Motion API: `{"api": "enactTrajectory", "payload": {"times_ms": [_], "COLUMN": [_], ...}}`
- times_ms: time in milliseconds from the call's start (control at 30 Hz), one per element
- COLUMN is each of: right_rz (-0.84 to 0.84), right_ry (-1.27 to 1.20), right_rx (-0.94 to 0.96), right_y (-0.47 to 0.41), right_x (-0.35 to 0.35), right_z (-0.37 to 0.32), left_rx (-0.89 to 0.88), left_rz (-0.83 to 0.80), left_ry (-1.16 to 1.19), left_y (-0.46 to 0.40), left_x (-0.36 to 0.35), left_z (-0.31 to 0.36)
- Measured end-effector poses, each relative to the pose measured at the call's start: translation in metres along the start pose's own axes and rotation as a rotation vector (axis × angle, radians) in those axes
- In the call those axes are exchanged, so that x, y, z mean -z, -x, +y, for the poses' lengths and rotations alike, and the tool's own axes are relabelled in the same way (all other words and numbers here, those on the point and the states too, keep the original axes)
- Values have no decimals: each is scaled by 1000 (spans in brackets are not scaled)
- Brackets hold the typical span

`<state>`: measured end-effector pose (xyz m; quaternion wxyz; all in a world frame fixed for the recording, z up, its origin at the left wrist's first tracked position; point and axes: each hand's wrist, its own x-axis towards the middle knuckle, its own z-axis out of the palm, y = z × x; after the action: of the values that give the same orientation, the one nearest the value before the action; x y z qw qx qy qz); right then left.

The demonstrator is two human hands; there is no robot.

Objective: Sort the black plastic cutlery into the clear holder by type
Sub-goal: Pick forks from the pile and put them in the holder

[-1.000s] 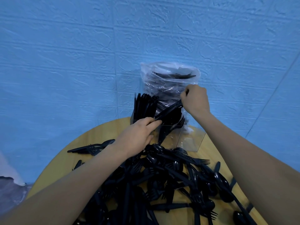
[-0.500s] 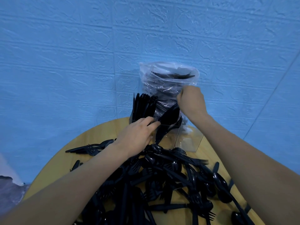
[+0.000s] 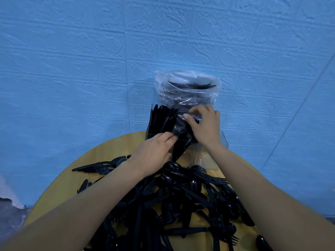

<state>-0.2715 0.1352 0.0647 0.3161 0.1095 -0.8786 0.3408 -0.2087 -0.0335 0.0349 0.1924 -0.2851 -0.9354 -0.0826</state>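
A clear holder [image 3: 212, 156] with compartments stands at the table's far edge. Black knives [image 3: 161, 118] stand upright in its left compartment. My right hand [image 3: 204, 127] is over the middle compartment, its thumb and fingers curled on the tops of black cutlery [image 3: 181, 142] that leans inside it. My left hand [image 3: 154, 153] reaches to the holder's front, its fairly straight fingers touching that same cutlery. The right compartment looks empty. A big pile of loose black forks, spoons and knives [image 3: 181, 196] covers the table in front of me.
A clear plastic bag [image 3: 188, 91] with more black cutlery stands behind the holder against the blue wall. A few loose pieces [image 3: 101, 166] lie at the left on the round wooden table [image 3: 116, 147].
My right hand has come down from above the holder, lowering the piece it held into the middle compartment. My left hand has stayed at the holder's front.
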Motion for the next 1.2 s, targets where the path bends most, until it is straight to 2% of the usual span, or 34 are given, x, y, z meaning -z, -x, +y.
{"api": "enactTrajectory", "payload": {"times_ms": [67, 267, 367, 433, 567, 633, 733, 900, 1067, 1200], "right_rz": [27, -29, 9, 25, -127, -221, -252, -426, -470, -484], "right_ry": [-76, -60, -118, -136, -76, -12, 101, 282, 279, 218], "right_rx": [-8, -87, -94, -127, -220, -253, -269, -290, -291, -344], "right_y": [8, 10, 20, 40, 91, 116, 142, 152, 145, 131], "right_x": [0, 7, 27, 41, 63, 74, 91, 101, 97, 90], "right_z": [-1, -7, -9, -6, 11, 23, 43, 61, 72, 77], "left_rx": [9, 34, 54, 41, 39, 73, 132, 226, 335, 344], "left_rz": [-4, -59, -89, -50, 13, -39, -135, -319, -359, -488], "left_ry": [-2, -62, -86, -69, 55, 116, 178, 214, 175, 210], "left_y": [0, 2, 5, 11, 28, 32, 25, -6, -24, -33], "left_x": [1, 3, 2, 3, 5, 0, -11, -34, -45, -42], "left_z": [2, 5, 8, 13, 36, 45, 55, 71, 70, 67]}}
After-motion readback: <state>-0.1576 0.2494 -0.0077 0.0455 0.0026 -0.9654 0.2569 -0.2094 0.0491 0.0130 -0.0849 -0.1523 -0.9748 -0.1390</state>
